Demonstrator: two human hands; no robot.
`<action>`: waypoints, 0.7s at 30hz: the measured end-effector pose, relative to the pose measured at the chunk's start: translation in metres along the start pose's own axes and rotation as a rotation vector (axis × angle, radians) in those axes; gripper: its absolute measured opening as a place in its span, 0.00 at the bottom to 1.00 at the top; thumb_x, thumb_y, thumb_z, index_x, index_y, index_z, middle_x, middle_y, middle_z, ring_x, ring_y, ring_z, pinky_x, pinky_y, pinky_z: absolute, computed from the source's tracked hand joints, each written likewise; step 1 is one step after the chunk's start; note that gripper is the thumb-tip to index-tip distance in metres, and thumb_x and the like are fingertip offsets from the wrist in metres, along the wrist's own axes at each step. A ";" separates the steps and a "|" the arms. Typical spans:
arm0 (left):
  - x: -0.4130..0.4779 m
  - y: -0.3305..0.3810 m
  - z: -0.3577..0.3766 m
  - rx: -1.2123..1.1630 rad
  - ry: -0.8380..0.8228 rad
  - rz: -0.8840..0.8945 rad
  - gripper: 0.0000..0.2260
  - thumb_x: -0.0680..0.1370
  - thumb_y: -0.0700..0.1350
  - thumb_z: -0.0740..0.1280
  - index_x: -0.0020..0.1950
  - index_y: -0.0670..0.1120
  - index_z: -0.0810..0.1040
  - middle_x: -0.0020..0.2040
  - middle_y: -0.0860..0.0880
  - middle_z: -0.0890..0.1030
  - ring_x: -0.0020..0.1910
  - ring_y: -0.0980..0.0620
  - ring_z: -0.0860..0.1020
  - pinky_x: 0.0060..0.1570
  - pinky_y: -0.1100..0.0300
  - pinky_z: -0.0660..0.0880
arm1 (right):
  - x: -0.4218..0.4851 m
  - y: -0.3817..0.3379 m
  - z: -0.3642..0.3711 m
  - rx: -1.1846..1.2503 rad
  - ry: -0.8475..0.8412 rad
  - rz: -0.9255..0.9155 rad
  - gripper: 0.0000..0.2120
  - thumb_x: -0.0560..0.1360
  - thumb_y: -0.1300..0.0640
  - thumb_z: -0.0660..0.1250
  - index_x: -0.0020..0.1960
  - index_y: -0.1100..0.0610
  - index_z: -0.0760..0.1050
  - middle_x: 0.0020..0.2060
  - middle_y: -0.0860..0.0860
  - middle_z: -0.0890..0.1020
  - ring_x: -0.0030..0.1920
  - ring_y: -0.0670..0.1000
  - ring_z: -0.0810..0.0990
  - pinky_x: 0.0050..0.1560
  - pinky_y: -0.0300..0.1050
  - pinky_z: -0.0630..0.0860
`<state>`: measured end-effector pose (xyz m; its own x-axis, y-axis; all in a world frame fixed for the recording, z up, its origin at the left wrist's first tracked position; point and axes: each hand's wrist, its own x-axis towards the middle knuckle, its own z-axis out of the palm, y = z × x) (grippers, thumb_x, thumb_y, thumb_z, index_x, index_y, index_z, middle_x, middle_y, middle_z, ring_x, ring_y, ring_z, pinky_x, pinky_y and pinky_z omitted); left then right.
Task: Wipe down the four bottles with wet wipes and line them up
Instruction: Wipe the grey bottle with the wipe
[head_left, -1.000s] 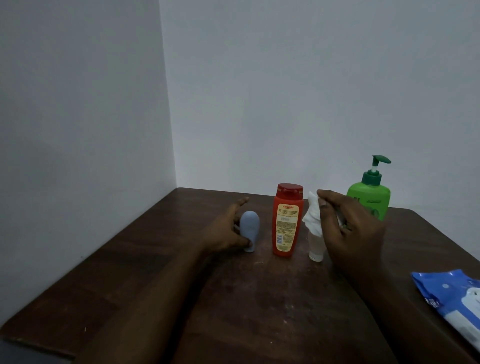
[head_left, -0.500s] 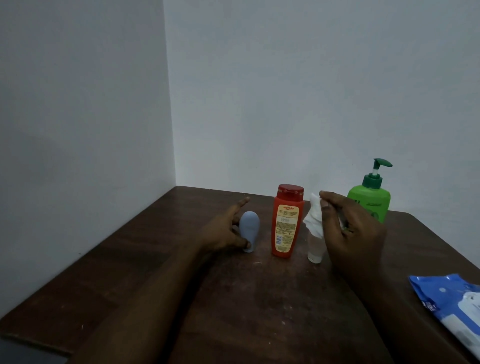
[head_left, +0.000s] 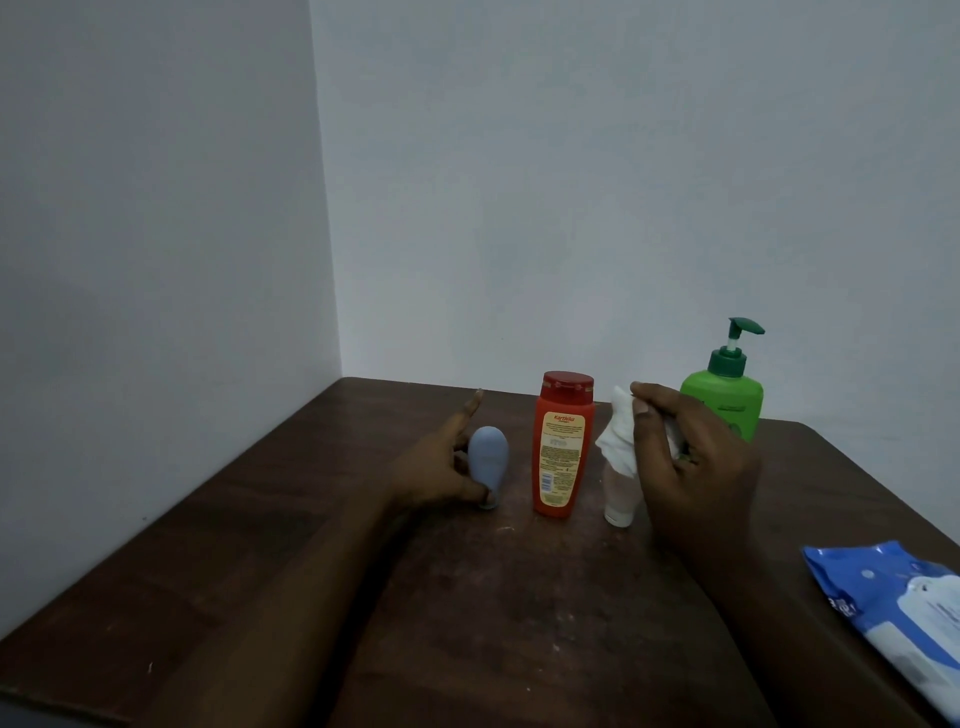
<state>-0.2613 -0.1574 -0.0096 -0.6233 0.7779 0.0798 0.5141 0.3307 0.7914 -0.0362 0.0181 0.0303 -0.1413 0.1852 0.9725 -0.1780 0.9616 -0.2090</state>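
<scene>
Table (head_left: 519, 623): left hand (head_left: 439, 467) holds blue bottle (head_left: 489, 457); right hand (head_left: 696, 467) pinches wipe (head_left: 618, 436).

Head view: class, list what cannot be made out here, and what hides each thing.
All in the head view:
Top of white bottle: hidden by wet wipe and right hand.
Lower left of green pump bottle: behind the right hand.
Part of wipes pack: cut off by the frame's right edge.
Label print on red bottle: too small to read.

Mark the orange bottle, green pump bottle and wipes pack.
orange bottle (head_left: 561, 452), head view, on its label.
green pump bottle (head_left: 733, 389), head view, on its body.
wipes pack (head_left: 883, 597), head view, on its wrapper.
</scene>
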 end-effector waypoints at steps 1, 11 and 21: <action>0.000 0.001 0.000 -0.017 0.016 0.006 0.61 0.68 0.46 0.83 0.80 0.70 0.40 0.71 0.50 0.72 0.66 0.51 0.74 0.61 0.58 0.76 | 0.000 0.000 0.000 0.004 0.006 0.003 0.08 0.77 0.67 0.68 0.55 0.68 0.82 0.47 0.59 0.86 0.49 0.42 0.79 0.53 0.27 0.73; -0.003 -0.002 0.002 -0.043 0.032 0.033 0.61 0.68 0.45 0.83 0.80 0.71 0.41 0.63 0.54 0.78 0.62 0.52 0.79 0.61 0.56 0.79 | 0.002 0.005 0.001 0.134 0.024 0.134 0.10 0.81 0.64 0.65 0.60 0.62 0.80 0.52 0.50 0.83 0.53 0.41 0.81 0.52 0.33 0.77; -0.001 -0.014 -0.017 0.071 0.000 -0.002 0.63 0.65 0.45 0.84 0.82 0.67 0.41 0.75 0.49 0.69 0.66 0.51 0.76 0.65 0.54 0.78 | 0.000 0.017 0.006 0.265 -0.033 0.273 0.12 0.82 0.60 0.59 0.58 0.60 0.80 0.51 0.52 0.83 0.53 0.50 0.82 0.50 0.50 0.81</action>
<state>-0.2775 -0.1719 -0.0102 -0.6245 0.7771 0.0779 0.5531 0.3695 0.7467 -0.0453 0.0331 0.0265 -0.2493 0.4168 0.8742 -0.3747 0.7909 -0.4839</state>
